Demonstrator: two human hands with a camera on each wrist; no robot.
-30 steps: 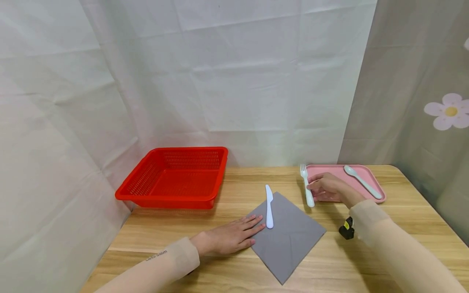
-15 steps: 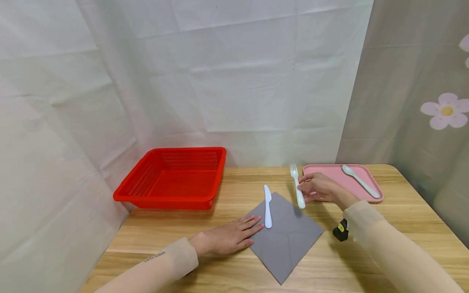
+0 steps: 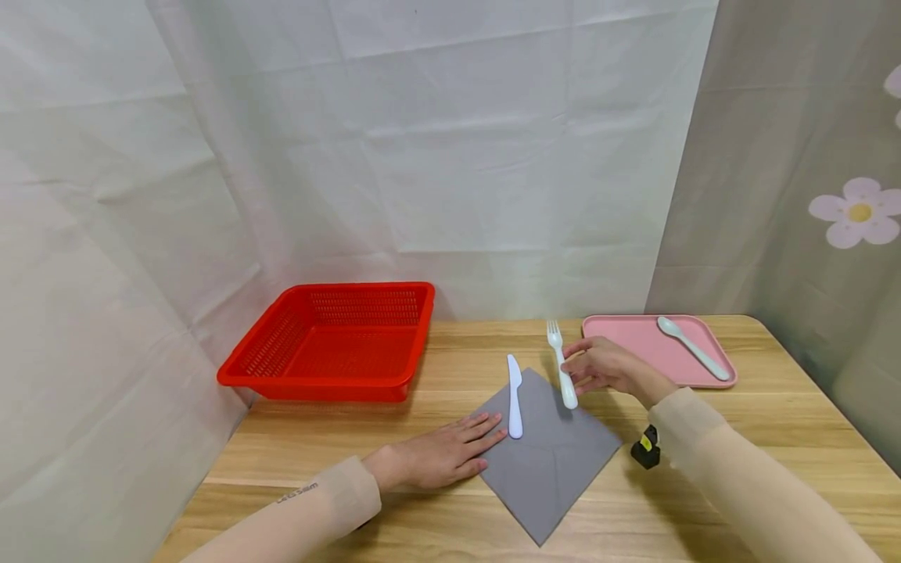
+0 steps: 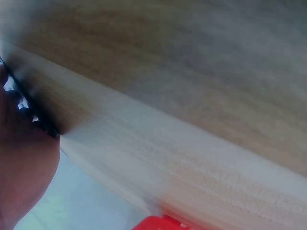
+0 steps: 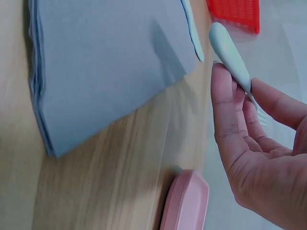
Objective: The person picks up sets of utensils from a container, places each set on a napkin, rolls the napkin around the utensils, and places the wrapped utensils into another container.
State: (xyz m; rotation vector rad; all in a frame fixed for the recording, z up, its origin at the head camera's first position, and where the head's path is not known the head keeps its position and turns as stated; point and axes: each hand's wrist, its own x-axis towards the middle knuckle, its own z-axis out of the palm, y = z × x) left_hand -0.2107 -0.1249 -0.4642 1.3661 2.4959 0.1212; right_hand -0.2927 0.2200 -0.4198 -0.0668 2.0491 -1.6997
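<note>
A pale fork (image 3: 565, 375), tines pointing away, is pinched between the thumb and fingers of my right hand (image 3: 605, 366). In the right wrist view the fork (image 5: 230, 52) hangs above the table, its shadow falling on the grey napkin. My left hand (image 3: 443, 453) lies flat, its fingertips on the left corner of the folded grey napkin (image 3: 556, 477). On that napkin rests a white knife (image 3: 515, 403), its blade reaching past the upper left edge. A pale spoon (image 3: 693, 348) lies on the pink tray (image 3: 633, 332) at the right.
A red plastic basket (image 3: 338, 383) stands at the back left of the wooden table (image 3: 281, 446). White cloth (image 3: 464, 156) hangs behind the table. In the left wrist view, mostly blurred tabletop (image 4: 168, 96) shows.
My right hand has carried the fork leftward, from the left edge of the pink tray to over the napkin's upper right edge. The left hand, knife and spoon have stayed put.
</note>
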